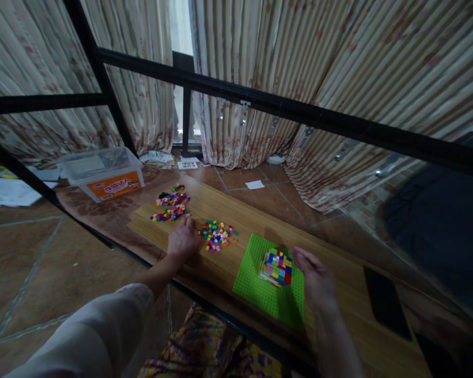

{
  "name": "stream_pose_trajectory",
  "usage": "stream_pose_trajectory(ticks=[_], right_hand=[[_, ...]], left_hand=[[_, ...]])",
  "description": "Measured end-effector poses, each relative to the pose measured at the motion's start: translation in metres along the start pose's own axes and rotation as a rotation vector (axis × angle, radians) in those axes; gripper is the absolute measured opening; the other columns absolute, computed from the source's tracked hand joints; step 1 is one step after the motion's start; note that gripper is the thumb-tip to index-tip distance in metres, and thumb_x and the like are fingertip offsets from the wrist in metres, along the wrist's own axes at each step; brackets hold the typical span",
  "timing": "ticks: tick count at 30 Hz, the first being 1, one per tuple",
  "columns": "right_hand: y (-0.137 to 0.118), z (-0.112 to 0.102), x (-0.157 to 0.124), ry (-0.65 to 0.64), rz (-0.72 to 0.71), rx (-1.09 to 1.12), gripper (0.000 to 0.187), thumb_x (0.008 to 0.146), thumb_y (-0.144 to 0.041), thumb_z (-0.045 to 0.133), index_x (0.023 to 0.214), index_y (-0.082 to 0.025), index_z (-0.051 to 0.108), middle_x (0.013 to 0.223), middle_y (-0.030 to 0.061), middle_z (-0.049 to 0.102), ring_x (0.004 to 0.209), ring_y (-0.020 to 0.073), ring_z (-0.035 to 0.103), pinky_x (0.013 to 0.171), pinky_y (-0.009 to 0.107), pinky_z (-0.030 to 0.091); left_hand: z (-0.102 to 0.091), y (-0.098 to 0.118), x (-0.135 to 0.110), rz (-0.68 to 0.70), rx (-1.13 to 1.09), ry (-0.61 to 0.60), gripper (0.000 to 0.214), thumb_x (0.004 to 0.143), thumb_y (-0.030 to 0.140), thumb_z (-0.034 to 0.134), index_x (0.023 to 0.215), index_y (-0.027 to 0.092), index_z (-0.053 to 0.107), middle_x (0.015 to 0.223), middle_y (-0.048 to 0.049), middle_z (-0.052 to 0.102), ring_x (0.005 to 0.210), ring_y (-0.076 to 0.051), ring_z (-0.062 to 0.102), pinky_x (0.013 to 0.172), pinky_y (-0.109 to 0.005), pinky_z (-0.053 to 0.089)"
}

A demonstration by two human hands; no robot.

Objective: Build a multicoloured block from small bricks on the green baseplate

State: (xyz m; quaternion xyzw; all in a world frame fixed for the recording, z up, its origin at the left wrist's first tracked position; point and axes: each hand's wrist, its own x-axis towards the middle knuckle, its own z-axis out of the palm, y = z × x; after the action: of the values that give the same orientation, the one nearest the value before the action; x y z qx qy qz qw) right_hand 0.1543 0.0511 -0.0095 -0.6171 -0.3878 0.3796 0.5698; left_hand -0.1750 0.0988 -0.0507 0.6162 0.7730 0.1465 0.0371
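Observation:
A green studded baseplate point(246, 283) lies on the wooden board, bearing a stacked block of small multicoloured building bricks point(276, 266). My right hand point(317, 278) is beside the block's right side, its fingers curled together in a pinch; whatever may be in them is hidden. To the left, my left hand point(183, 237) rests low at the board between two heaps, fingers bent and closed, tips hidden. Just right of it lies a heap of loose bricks point(216, 235). Farther back, beyond that hand, is another loose heap of bricks point(172, 205).
A clear plastic tub point(102, 170) with an orange label stands at the back left on a brown cloth. A dark flat phone-like object point(386, 302) lies at the board's point(339, 310) right end. A black metal bar point(268, 97) crosses in front of the curtains.

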Motion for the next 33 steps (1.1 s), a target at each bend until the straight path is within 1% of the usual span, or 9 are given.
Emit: stream_pose_trajectory(ticks=[3, 5, 8, 11, 13, 15, 19, 26, 33], right_hand=[[-0.016, 0.005, -0.021, 0.136, -0.103, -0.003, 0.033, 0.066, -0.042, 0.072, 0.089, -0.018, 0.072, 0.089, 0.0073, 0.073, 0.086, 0.0211, 0.066, 0.084, 0.038, 0.049], [-0.027, 0.017, -0.04, 0.125, -0.14, -0.069, 0.032, 0.071, -0.042, 0.068, 0.092, -0.019, 0.072, 0.093, 0.0077, 0.073, 0.084, 0.0202, 0.067, 0.081, 0.036, 0.051], [-0.033, 0.043, -0.071, -0.093, -0.181, -0.157, 0.03, 0.078, -0.043, 0.062, 0.094, -0.02, 0.071, 0.098, 0.0073, 0.072, 0.086, 0.0201, 0.066, 0.078, 0.033, 0.051], [-0.021, 0.072, -0.088, -0.284, -0.268, -0.268, 0.026, 0.083, -0.039, 0.056, 0.094, -0.021, 0.07, 0.098, 0.007, 0.071, 0.091, 0.0198, 0.065, 0.081, 0.033, 0.05], [-0.008, 0.088, -0.09, -0.327, -0.297, -0.339, 0.027, 0.085, -0.037, 0.051, 0.096, -0.02, 0.069, 0.097, 0.0079, 0.07, 0.089, 0.0197, 0.064, 0.08, 0.033, 0.05], [0.006, 0.099, -0.086, -0.318, -0.312, -0.412, 0.029, 0.086, -0.036, 0.048, 0.096, -0.018, 0.068, 0.096, 0.0094, 0.07, 0.088, 0.0203, 0.064, 0.079, 0.033, 0.049], [0.023, 0.109, -0.074, -0.28, -0.351, -0.536, 0.03, 0.085, -0.033, 0.045, 0.094, -0.016, 0.068, 0.095, 0.0111, 0.07, 0.086, 0.0215, 0.064, 0.077, 0.033, 0.048], [0.033, 0.122, -0.067, -0.312, -0.388, -0.615, 0.03, 0.084, -0.03, 0.044, 0.094, -0.016, 0.068, 0.093, 0.01, 0.069, 0.084, 0.0209, 0.063, 0.077, 0.032, 0.046], [0.038, 0.141, -0.068, -0.396, -0.491, -0.618, 0.025, 0.084, -0.028, 0.045, 0.092, -0.02, 0.067, 0.088, 0.0056, 0.068, 0.081, 0.0182, 0.062, 0.074, 0.029, 0.044]], left_hand=[[0.001, 0.0, 0.0, 0.002, -0.003, -0.006, 0.025, 0.089, 0.022, 0.035, 0.109, 0.017, 0.051, 0.111, -0.0111, 0.057, 0.099, -0.025, 0.06, 0.075, -0.034, 0.049], [0.001, 0.0, 0.0, 0.0, -0.003, -0.015, 0.026, 0.089, 0.022, 0.035, 0.109, 0.016, 0.051, 0.111, -0.0117, 0.057, 0.098, -0.025, 0.06, 0.075, -0.034, 0.049], [0.001, 0.0, -0.001, -0.002, -0.003, -0.013, 0.026, 0.089, 0.021, 0.036, 0.11, 0.016, 0.05, 0.111, -0.012, 0.057, 0.096, -0.024, 0.06, 0.075, -0.034, 0.049], [0.0, 0.0, -0.002, -0.011, -0.013, -0.006, 0.027, 0.088, 0.02, 0.036, 0.111, 0.017, 0.05, 0.114, -0.0121, 0.056, 0.098, -0.024, 0.059, 0.077, -0.033, 0.048], [-0.001, 0.0, -0.003, -0.015, -0.021, -0.018, 0.026, 0.089, 0.02, 0.037, 0.11, 0.017, 0.051, 0.112, -0.0115, 0.057, 0.099, -0.023, 0.059, 0.078, -0.032, 0.048], [-0.002, 0.001, -0.003, -0.019, -0.023, -0.034, 0.024, 0.089, 0.02, 0.037, 0.107, 0.017, 0.051, 0.108, -0.0108, 0.058, 0.098, -0.023, 0.06, 0.078, -0.032, 0.048], [-0.002, 0.001, -0.002, -0.022, -0.011, -0.033, 0.024, 0.089, 0.019, 0.036, 0.107, 0.017, 0.051, 0.107, -0.0107, 0.058, 0.096, -0.023, 0.061, 0.077, -0.032, 0.048], [-0.001, 0.001, -0.002, -0.019, -0.022, -0.043, 0.024, 0.088, 0.02, 0.037, 0.108, 0.017, 0.051, 0.109, -0.0106, 0.058, 0.097, -0.023, 0.06, 0.078, -0.032, 0.048], [-0.003, 0.002, -0.004, -0.026, -0.036, -0.048, 0.027, 0.088, 0.02, 0.037, 0.111, 0.017, 0.051, 0.112, -0.0112, 0.057, 0.099, -0.022, 0.059, 0.079, -0.031, 0.047]])
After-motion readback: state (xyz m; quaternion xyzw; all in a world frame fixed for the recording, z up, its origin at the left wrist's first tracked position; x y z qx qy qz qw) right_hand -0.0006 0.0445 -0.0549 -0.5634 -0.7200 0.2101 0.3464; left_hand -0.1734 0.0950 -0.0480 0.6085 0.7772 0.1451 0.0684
